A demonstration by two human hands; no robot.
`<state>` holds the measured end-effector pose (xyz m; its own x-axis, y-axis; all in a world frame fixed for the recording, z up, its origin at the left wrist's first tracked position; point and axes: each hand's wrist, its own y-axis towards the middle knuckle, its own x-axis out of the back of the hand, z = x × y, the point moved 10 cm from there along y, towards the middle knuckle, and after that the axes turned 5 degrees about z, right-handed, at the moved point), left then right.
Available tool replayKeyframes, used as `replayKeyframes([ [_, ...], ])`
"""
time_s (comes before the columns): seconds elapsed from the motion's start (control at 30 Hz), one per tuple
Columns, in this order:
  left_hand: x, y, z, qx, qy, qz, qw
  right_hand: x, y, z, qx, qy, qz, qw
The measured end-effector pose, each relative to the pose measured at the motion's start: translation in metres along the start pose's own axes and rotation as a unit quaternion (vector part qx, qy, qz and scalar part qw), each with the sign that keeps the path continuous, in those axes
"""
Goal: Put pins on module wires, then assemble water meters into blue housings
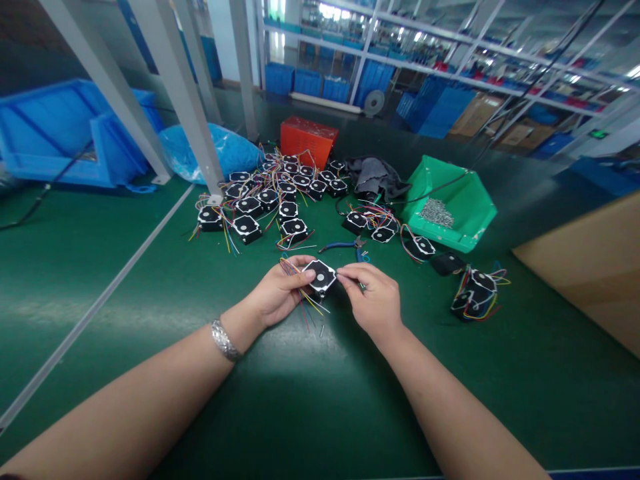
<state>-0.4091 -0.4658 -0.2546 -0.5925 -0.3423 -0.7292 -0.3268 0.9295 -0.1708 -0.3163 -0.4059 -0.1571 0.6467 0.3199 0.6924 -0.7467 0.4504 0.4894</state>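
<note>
My left hand point(283, 290) is closed round a small square black motor point(320, 275) with bare metal corners, its thumb on the top face. Coloured lead wires point(313, 303) hang from the motor over my fingers. My right hand point(373, 293) pinches at the motor's right corner; whatever sits between its thumb and forefinger is too small to make out. A loose screw point(321, 330) lies on the green mat just below the motor. Beyond my hands lies a pair of blue-handled pliers point(345, 247).
Several similar motors point(287, 190) with tangled wires cover the mat ahead. A green bin point(450, 207) holds small metal screws point(437, 213). Behind stand an orange-red box point(309, 139) and a dark cloth point(375, 177). Grey posts point(175, 87) rise at left; a cardboard sheet point(590, 267) stands right.
</note>
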Motion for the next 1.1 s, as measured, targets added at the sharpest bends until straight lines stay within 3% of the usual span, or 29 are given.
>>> replayKeyframes([
  [0.13,0.000,0.000,0.001,0.003,-0.002,-0.001,1.000,0.000,-0.001,-0.006,-0.024,0.001,-0.008,1.000],
  [0.33,0.007,0.004,-0.004,-0.019,-0.027,-0.017,0.999,-0.012,0.002,0.001,0.018,0.012,0.064,0.998],
  [0.43,0.013,0.006,-0.008,-0.034,-0.056,-0.037,0.997,-0.021,0.002,-0.017,-0.039,-0.044,0.103,0.993],
  [0.57,0.016,0.008,-0.008,-0.034,-0.080,-0.048,0.995,-0.043,-0.001,-0.040,-0.093,-0.196,0.211,0.953],
  [0.8,0.014,0.006,-0.005,-0.027,-0.070,-0.059,0.995,-0.067,-0.003,-0.018,0.008,-0.285,0.306,0.908],
  [0.97,0.012,0.006,-0.004,-0.019,-0.064,-0.052,0.996,-0.067,-0.007,-0.007,0.003,-0.335,0.354,0.873],
  [1.1,0.012,0.005,-0.004,-0.011,-0.033,-0.051,0.998,-0.061,-0.013,-0.012,-0.032,-0.335,0.373,0.865],
])
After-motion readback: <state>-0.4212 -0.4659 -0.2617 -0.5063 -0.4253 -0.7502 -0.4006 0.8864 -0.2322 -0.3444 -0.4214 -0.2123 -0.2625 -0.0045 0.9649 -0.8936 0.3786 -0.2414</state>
